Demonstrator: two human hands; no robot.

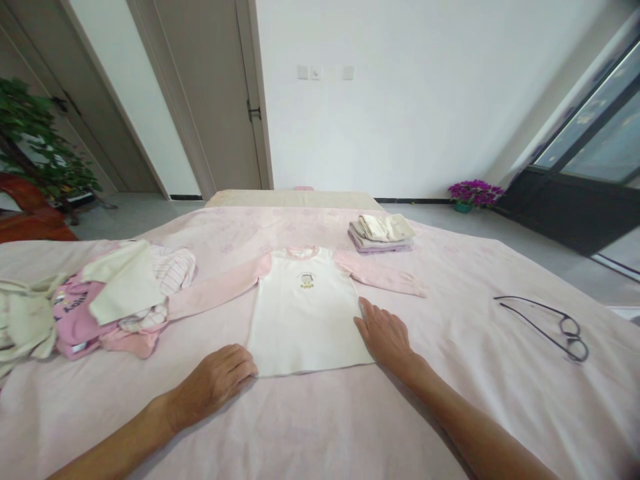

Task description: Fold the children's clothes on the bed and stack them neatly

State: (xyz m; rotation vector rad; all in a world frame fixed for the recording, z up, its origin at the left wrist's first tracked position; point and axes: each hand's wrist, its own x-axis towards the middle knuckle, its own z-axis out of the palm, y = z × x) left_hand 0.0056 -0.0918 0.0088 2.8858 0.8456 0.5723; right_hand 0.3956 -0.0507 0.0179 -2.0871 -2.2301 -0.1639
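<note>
A small long-sleeved shirt (305,327), white with pink sleeves and a little printed figure on the chest, lies flat and face up with its collar away from me. My left hand (223,377) is closed at the shirt's lower left corner, fingertips at the hem; the thumb is hidden. At the shirt's right edge, just above the hem, rests my right hand (387,333), its fingers stretched out and the thumb apart. The left sleeve reaches out to a loose pile of clothes (125,287), while the right sleeve lies spread on the pink bedspread (320,433).
Beyond the right sleeve sits a stack of folded clothes (383,233). Black-framed glasses (570,333) lie unfolded on the right. Behind the bedspread's far edge is a beige surface (295,199). A potted purple plant (475,193) stands by the wall; a chair (30,213) is at far left.
</note>
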